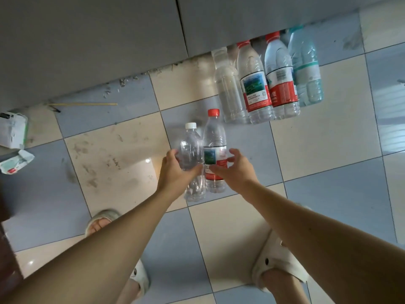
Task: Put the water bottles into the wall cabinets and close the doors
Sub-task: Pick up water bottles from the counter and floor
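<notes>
Standing on the checked tile floor (109,154), two bottles sit side by side: a clear white-capped bottle (191,150) and a red-capped bottle (214,145). The left hand (175,170) is wrapped round the clear one; the right hand (235,167) has its fingers half-curled against the red-labelled one, grip not fully closed. Four more bottles (267,84) stand in a row near the grey cabinet front (87,40)
</notes>
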A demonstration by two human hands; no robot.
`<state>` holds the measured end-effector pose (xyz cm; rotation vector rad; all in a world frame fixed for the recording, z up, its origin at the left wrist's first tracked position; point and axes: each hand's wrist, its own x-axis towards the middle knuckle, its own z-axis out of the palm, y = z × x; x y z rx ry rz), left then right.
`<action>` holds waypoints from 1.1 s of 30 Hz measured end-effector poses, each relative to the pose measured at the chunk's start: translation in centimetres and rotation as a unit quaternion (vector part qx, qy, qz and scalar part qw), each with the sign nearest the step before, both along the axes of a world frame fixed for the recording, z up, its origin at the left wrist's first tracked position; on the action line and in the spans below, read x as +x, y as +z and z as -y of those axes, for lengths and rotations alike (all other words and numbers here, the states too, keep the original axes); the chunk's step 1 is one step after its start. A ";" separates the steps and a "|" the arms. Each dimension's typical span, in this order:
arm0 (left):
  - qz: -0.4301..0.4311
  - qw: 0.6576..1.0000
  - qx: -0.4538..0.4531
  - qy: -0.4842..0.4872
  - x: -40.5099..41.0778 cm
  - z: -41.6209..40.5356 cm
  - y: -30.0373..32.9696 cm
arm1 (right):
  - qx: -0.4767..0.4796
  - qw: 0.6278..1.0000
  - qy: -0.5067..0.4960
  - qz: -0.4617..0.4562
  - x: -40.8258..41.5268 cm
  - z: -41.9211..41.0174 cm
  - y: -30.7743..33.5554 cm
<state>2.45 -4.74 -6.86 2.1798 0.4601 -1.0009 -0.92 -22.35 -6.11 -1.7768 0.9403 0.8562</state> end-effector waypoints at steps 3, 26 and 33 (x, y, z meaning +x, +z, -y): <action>0.006 1.000 -0.012 -0.007 2.3 0.9 -0.8 | 0.000 1.000 0.000 0.027 3.0 -0.2 -0.7; 0.338 0.940 -0.047 -0.014 7.1 -1.7 4.1 | -0.077 0.938 -0.020 0.336 6.5 0.5 4.7; 0.358 0.931 -0.055 -0.039 5.4 -2.7 2.9 | -0.100 0.927 0.056 0.357 5.4 -0.2 3.1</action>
